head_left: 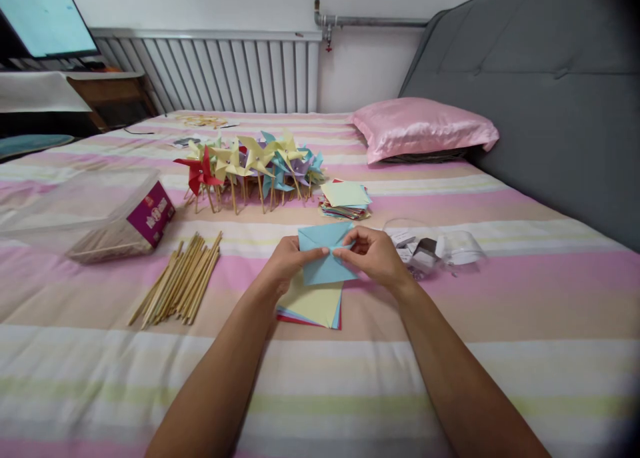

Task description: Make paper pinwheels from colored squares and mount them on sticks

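A blue square of paper [325,271] with diagonal lines is held up between my two hands. My left hand [290,261] grips its left side, the thumb lying on the front near the middle. My right hand [373,251] pinches it at the upper right, with the thumb and fingertips close to the centre. Whether a small part sits in that pinch, I cannot tell. Just below lies a stack of coloured paper squares [310,303], yellow on top, with blue and red edges showing.
Finished paper pinwheels [257,157] on sticks stand behind, beside another paper stack [345,195]. Loose wooden sticks [185,281] and a clear plastic box [115,198] lie left. Clear containers with small bits [423,253] are right. A pink pillow [425,128] rests farther back.
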Tool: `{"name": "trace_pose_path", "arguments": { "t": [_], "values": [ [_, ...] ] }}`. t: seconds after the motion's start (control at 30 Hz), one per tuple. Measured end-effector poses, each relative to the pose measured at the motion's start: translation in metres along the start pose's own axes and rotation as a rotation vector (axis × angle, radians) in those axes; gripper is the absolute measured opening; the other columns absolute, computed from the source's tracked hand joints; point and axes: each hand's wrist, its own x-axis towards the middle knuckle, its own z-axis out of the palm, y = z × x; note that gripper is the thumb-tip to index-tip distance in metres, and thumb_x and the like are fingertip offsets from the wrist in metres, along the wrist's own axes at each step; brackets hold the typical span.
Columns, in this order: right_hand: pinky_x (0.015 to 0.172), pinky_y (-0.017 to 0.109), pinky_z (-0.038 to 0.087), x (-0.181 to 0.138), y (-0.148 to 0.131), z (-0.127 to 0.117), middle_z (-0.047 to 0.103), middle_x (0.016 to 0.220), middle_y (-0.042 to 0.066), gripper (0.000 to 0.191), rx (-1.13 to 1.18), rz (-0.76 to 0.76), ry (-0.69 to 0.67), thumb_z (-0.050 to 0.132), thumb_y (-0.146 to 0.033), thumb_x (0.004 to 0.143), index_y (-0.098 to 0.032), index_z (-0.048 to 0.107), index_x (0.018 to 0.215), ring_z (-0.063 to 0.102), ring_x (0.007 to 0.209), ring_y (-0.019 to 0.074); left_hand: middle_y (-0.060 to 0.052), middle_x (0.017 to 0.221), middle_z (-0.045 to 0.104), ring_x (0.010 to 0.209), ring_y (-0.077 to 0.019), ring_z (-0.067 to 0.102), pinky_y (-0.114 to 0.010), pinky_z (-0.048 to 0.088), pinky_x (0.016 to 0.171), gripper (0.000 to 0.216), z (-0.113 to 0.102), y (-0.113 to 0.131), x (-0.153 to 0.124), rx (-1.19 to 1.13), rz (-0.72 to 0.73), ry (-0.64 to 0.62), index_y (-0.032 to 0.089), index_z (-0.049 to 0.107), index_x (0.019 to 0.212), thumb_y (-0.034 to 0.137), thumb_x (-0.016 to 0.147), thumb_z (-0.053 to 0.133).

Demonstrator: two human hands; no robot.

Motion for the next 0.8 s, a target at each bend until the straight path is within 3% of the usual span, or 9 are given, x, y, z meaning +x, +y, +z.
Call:
{"name": "trace_pose_path", "arguments": {
  "t": [0.1, 0.23, 0.37, 0.47, 0.63, 0.8],
  "values": [
    [0.048, 0.022, 0.042, 0.001, -0.001, 0.007, 0.058, 0.068, -0.005, 0.043, 0.159, -0.017, 0.089, 0.078, -0.036, 0.062, -0.022, 0.049, 0.090, 0.054, 0.051, 0.0099, -0.006, 0.074, 0.071, 0.064, -0.0168, 0.061, -0.027, 0.047, 0.064, 0.036, 0.002, 0.001, 0.000, -0.057, 0.031, 0.057, 0.011, 0.073, 0.079, 0.030, 0.051, 0.084],
    [0.061, 0.028, 0.051, 0.002, -0.003, 0.013, 0.066, 0.084, 0.001, 0.069, 0.331, 0.054, 0.093, 0.080, -0.035, 0.060, -0.023, 0.043, 0.117, 0.063, 0.066, 0.0148, -0.005, 0.073, 0.070, 0.061, -0.0143, 0.059, -0.025, 0.044, 0.061, 0.030, 0.005, -0.002, 0.002, -0.119, 0.054, 0.130, 0.012, 0.071, 0.074, 0.029, 0.052, 0.083],
    [0.068, 0.029, 0.051, 0.001, -0.004, 0.015, 0.069, 0.083, 0.005, 0.041, 0.427, 0.110, 0.008, 0.078, -0.038, 0.062, -0.016, 0.062, 0.093, 0.064, 0.073, 0.0163, -0.004, 0.070, 0.069, 0.060, -0.0137, 0.057, -0.024, 0.043, 0.059, 0.029, 0.008, -0.004, 0.003, -0.153, 0.075, 0.122, 0.012, 0.071, 0.074, 0.027, 0.052, 0.083],
    [0.065, 0.029, 0.049, -0.001, -0.004, 0.017, 0.070, 0.078, 0.004, 0.031, 0.464, 0.139, 0.027, 0.079, -0.039, 0.061, -0.015, 0.066, 0.077, 0.061, 0.068, 0.0153, -0.004, 0.072, 0.070, 0.063, -0.0130, 0.057, -0.023, 0.043, 0.060, 0.027, 0.011, -0.005, 0.002, -0.169, 0.104, 0.098, 0.013, 0.072, 0.075, 0.026, 0.054, 0.083],
    [0.058, 0.025, 0.045, -0.002, -0.005, 0.018, 0.068, 0.068, 0.000, 0.028, 0.525, 0.178, 0.091, 0.081, -0.035, 0.058, -0.015, 0.067, 0.072, 0.057, 0.059, 0.0117, -0.004, 0.076, 0.070, 0.065, -0.0133, 0.057, -0.024, 0.043, 0.062, 0.025, 0.014, -0.006, 0.000, -0.160, 0.109, 0.087, 0.013, 0.072, 0.075, 0.028, 0.057, 0.082],
    [0.062, 0.026, 0.047, -0.002, -0.006, 0.015, 0.070, 0.074, 0.001, 0.025, 0.571, 0.209, 0.087, 0.080, -0.031, 0.059, -0.015, 0.070, 0.076, 0.058, 0.062, 0.0116, -0.003, 0.073, 0.069, 0.063, -0.0130, 0.058, -0.024, 0.044, 0.061, 0.024, 0.014, -0.005, -0.001, -0.135, 0.097, 0.054, 0.014, 0.072, 0.075, 0.028, 0.058, 0.081]
  ]
}}
